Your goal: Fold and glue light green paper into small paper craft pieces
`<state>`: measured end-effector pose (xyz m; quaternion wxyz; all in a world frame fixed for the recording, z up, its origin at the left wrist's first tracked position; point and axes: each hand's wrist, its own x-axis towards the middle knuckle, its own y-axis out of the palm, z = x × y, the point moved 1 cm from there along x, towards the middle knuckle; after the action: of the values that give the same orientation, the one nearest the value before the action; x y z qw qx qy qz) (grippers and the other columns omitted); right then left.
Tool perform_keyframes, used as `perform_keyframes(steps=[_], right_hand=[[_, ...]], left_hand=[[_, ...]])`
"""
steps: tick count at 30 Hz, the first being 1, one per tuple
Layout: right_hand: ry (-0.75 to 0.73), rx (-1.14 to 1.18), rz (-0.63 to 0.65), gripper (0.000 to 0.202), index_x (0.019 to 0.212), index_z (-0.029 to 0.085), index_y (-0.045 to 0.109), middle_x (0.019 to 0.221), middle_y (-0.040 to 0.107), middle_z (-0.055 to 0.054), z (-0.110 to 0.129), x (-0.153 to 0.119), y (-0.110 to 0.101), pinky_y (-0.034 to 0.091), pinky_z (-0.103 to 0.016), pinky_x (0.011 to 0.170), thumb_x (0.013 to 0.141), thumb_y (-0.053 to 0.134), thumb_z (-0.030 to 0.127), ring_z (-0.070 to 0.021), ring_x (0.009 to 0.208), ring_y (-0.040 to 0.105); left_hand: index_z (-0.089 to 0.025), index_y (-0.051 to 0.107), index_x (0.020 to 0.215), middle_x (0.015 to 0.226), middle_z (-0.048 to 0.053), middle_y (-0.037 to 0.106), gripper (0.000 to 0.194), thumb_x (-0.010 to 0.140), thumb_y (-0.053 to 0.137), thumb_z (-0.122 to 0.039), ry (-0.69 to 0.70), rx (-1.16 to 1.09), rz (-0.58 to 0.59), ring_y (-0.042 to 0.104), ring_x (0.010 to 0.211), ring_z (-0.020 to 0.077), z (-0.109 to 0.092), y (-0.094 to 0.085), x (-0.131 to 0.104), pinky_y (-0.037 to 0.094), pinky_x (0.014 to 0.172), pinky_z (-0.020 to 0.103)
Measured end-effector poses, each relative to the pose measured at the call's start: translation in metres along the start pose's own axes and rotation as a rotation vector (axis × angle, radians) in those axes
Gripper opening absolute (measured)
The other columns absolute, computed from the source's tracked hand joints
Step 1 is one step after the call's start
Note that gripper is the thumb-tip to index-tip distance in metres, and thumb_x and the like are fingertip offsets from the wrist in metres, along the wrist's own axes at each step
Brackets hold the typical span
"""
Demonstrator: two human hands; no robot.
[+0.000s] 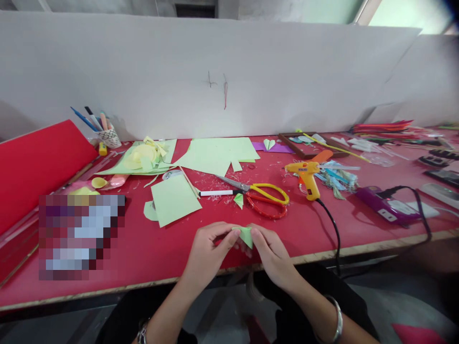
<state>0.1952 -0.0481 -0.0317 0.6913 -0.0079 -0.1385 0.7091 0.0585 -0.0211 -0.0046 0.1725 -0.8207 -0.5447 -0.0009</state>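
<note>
Between my two hands is a small folded piece of green paper [245, 236], pointed at its lower end. My left hand [212, 243] pinches its left side between thumb and fingers. On the other side, my right hand [270, 248] grips the right edge the same way. Both hands are just above the red table near its front edge. Beyond them lies a small folded green paper piece [238, 200], beside a white marker [217, 193] and large scissors [256, 191] with yellow and red handles. A green paper sheet [176, 199] lies to the left.
A yellow glue gun [306, 177] with a black cord stands right of the scissors, near a purple power strip [387, 205]. Larger green sheets [215, 153] and paper scraps lie at the back. A pen cup [109, 136] stands back left; a blurred-out object [82, 234] lies in front.
</note>
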Motion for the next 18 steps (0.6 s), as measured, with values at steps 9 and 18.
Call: perform_keyframes(steps=[9, 18], right_hand=[[-0.005, -0.079, -0.009, 0.038, 0.058, 0.018, 0.043, 0.052, 0.045, 0.002, -0.0006, 0.0, -0.0014, 0.033, -0.022, 0.049, 0.088, 0.033, 0.038, -0.0102, 0.048, 0.043], [-0.043, -0.081, 0.029, 0.041, 0.057, 0.017, 0.045, 0.053, 0.046, 0.001, -0.0029, -0.0013, -0.0002, 0.033, -0.022, 0.049, 0.089, 0.032, 0.039, -0.0096, 0.049, 0.043]], left_hand=[[-0.021, 0.061, 0.097, 0.082, 0.0, 0.066, 0.02, 0.08, 0.052, -0.027, 0.034, 0.079, -0.03, 0.059, 0.073, 0.0117, 0.0025, -0.0027, -0.0031, 0.046, 0.066, 0.018], [-0.019, 0.064, 0.086, 0.083, 0.002, 0.068, 0.015, 0.08, 0.053, -0.026, 0.093, 0.182, -0.093, 0.062, 0.078, 0.013, 0.0014, -0.0031, -0.004, 0.046, 0.072, 0.02]])
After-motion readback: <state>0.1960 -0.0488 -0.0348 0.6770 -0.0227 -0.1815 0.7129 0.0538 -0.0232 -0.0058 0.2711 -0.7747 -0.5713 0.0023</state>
